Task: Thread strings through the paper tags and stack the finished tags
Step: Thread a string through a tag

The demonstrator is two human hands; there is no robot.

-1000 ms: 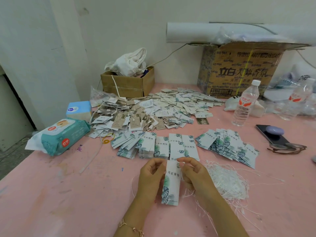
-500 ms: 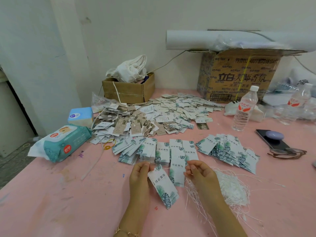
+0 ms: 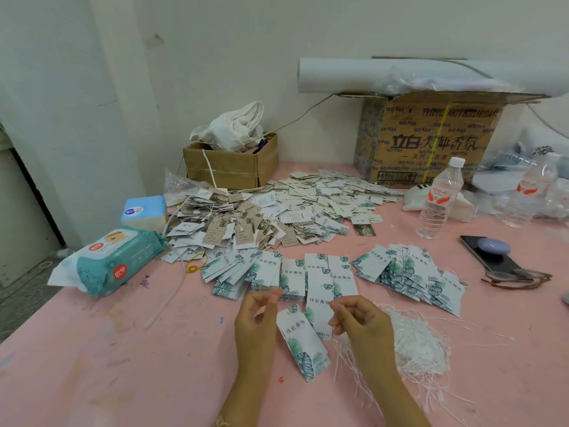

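We record one view, from a wide-angle camera on the person's head. It faces forward and down over the table [image 3: 92, 365] toward the wall [image 3: 246, 41]. The left hand [image 3: 257, 325] and right hand [image 3: 360, 322] sit nearest, lower centre of the frame.

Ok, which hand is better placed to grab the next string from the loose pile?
Likely right. The right hand sits beside the string pile; the left hand is across the tag, farther from it.
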